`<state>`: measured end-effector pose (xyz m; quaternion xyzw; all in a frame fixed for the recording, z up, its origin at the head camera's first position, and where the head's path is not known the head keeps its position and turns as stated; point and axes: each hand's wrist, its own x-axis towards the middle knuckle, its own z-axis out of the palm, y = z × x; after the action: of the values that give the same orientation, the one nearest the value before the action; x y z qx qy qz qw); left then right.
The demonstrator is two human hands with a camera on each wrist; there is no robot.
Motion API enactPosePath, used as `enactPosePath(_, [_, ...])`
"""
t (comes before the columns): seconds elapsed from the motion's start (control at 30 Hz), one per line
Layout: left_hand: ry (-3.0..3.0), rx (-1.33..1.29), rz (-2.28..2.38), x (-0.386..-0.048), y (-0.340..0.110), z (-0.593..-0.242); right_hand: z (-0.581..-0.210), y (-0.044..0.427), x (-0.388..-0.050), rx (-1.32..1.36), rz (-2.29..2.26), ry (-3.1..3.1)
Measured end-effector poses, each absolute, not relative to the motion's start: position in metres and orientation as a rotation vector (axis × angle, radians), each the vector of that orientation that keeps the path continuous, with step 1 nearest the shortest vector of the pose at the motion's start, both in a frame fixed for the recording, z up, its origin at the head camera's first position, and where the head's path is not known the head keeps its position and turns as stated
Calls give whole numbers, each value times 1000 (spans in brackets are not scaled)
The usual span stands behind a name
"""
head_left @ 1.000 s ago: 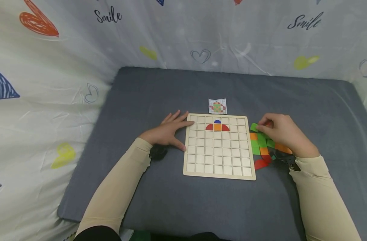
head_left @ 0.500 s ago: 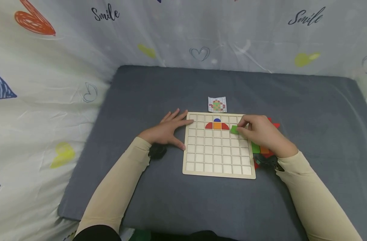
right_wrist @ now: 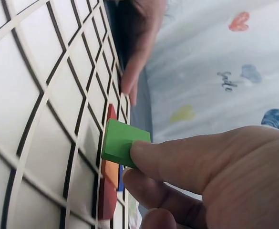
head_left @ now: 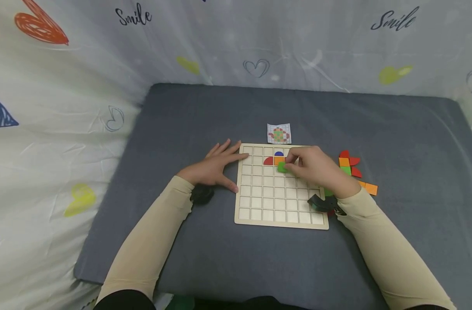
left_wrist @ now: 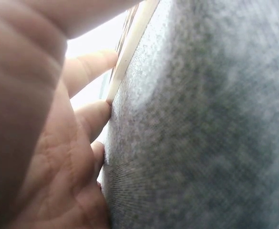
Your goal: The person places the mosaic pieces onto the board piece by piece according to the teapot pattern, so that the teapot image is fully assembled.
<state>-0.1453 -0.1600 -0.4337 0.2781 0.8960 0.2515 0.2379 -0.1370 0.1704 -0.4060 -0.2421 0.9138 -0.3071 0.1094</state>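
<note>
A light wooden grid board (head_left: pixel 259 206) lies on the grey surface. In its upper rows sit a blue half-round piece (head_left: pixel 279 153), an orange square (head_left: pixel 278 161) and red rounded pieces (head_left: pixel 268 161) on either side of the orange one. My right hand (head_left: pixel 317 168) pinches a green square tile (right_wrist: pixel 122 140) between thumb and fingers, tilted just over the cell below the orange square. With fingers spread, my left hand (head_left: pixel 212 168) rests at the board's left edge; its thumb touches the side and the index finger reaches onto the rim.
A small printed pattern card (head_left: pixel 279 134) lies beyond the board's far edge. Right of the board are loose red, green and orange pieces (head_left: pixel 371 188), partly hidden by the right forearm. A patterned white curtain (head_left: pixel 220 43) hangs behind the grey table surface (head_left: pixel 205 258).
My right hand has picked up the green tile from the pile at the right and carried it left over the board, below the orange square. The left hand has stayed at the board's edge.
</note>
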Motion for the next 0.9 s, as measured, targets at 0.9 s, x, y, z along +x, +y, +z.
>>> enactPosePath(0.9, [2447,767,679,-146,-161,-433,-417,134,-142,-918,-822,2698])
